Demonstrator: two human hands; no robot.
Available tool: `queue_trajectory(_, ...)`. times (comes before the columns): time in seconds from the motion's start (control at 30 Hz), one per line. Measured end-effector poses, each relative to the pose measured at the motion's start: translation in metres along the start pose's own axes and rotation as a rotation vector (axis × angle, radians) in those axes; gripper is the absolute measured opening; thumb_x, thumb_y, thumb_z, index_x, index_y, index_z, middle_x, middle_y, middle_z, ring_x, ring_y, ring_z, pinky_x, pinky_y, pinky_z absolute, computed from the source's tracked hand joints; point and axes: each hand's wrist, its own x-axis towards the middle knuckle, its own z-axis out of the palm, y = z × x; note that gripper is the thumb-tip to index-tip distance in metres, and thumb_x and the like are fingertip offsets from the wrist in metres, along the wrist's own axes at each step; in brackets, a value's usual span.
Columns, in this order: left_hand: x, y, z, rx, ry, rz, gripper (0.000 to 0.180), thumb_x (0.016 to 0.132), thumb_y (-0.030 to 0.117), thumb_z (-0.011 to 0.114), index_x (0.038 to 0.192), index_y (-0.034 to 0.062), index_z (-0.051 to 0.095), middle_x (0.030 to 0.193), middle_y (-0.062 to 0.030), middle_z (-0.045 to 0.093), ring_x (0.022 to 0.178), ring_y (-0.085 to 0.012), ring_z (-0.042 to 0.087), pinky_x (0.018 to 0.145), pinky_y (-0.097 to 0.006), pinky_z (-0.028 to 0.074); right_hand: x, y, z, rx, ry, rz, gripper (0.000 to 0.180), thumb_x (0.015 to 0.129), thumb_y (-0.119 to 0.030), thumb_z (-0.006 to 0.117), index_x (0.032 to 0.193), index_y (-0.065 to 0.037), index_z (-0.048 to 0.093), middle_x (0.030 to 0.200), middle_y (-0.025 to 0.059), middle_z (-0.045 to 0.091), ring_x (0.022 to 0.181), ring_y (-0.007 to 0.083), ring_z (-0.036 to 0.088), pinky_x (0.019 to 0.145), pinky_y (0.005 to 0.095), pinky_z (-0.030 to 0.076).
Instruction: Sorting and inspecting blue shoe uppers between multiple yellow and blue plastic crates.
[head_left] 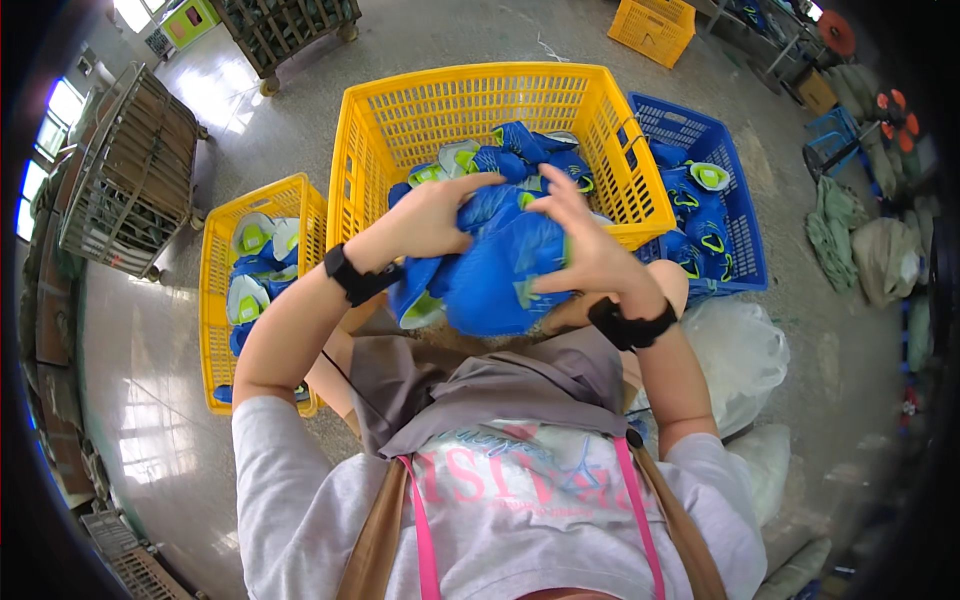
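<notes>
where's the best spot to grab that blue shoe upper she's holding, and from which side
Likely by its two outer edges, from left and right, as the left hand and right hand do now. The blue shoe upper is soft and floppy, sagging between them over the big yellow crate, so one central pinch would let it fold.

Left hand fingertips buried in blue shoe upper, far shelves blurred

Crumpled blue shoe upper with lime-green trim, above the lap
</notes>
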Motion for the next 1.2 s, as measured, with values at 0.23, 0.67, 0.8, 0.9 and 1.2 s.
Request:
queue_trajectory(0.23,0.001,0.009,-0.013,-0.446,-0.199,0.09,0.057,0.068,0.014,0.069,0.121,0.004,0.05,0.109,-0.0086,0.057,0.101,-0.0153,0.052,0.092,-0.029,0.038,-0.012,0.015,0.027,0.855,0.148,0.288,0.076,0.057,-0.013,0.081,0.121,-0.005,0.041,0.112,0.0083,0.051,0.102,0.0167,0.05,0.089,0.03,0.041)
queue_trajectory(0.67,-0.04,-0.051,-0.053,-1.079,0.111,0.545,0.029,0.075,-0.003,0.06,0.053,0.0123,0.051,0.071,-0.0025,0.062,0.095,-0.0263,0.052,0.095,-0.042,0.034,-0.068,0.065,0.015,1.997,0.444,0.312,0.042,0.087,-0.032,0.049,0.121,-0.007,0.048,0.118,0.0129,0.054,0.105,0.0285,0.054,0.081,0.0461,0.049)
queue_trajectory(0.8,-0.049,-0.037,-0.062,-1.224,0.026,0.61,0.036,0.081,0.006,0.059,0.049,0.0146,0.045,0.056,-0.0003,0.059,0.082,-0.0244,0.054,0.092,-0.043,0.035,-0.067,0.06,0.042,1.7,0.496,0.385,0.032,0.09,-0.024,0.048,0.116,-0.005,0.053,0.11,0.0082,0.06,0.099,0.0196,0.058,0.087,0.0333,0.047)
queue_trajectory(0.9,-0.057,-0.033,-0.066,-1.282,-0.072,0.611,0.037,0.083,0.007,0.057,0.049,0.0159,0.045,0.05,0.0008,0.057,0.075,-0.0217,0.056,0.09,-0.042,0.036,-0.059,0.047,0.054,1.546,0.524,0.466,0.035,0.09,-0.025,0.048,0.119,-0.005,0.05,0.114,0.0084,0.057,0.101,0.02,0.057,0.089,0.0332,0.046)
queue_trajectory(1.2,-0.042,-0.042,-0.038,-1.337,-0.12,0.464,0.033,0.074,-0.004,0.06,0.054,0.0142,0.042,0.063,-0.0026,0.054,0.073,-0.0224,0.056,0.081,-0.038,0.041,-0.016,0.028,0.073,1.693,-0.19,0.625,0.044,0.089,-0.026,0.049,0.124,0.0,0.044,0.117,0.0139,0.055,0.105,0.0221,0.056,0.093,0.0381,0.044)
